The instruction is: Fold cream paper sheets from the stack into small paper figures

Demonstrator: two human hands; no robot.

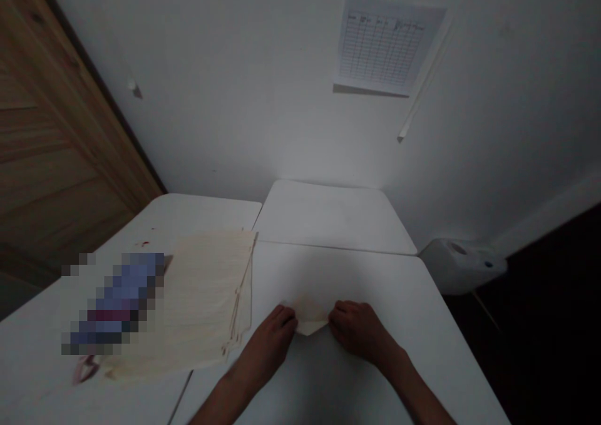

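Observation:
A small cream folded sheet (312, 315) lies low over the white table (347, 387), with a pointed fold facing me. Whether it is paper or cloth, I cannot tell. My left hand (282, 325) is closed on its left corner, fingers bent and pressed together. On the opposite corner my right hand (352, 325) is closed in the same manner. Between the hands the sheet's middle shows; its ends are hidden under the fingers. Left of my left hand lies a stack of larger cream sheets (201, 300), with uneven, slightly frayed right edges.
A blurred-out blue item (126, 293) rests beside the stack, with a pinkish loop (86, 368) below it. A printed chart (389, 46) hangs on the wall behind the tables. A white plastic container (460, 265) stands past the right edge. A wooden door (61, 131) is at left.

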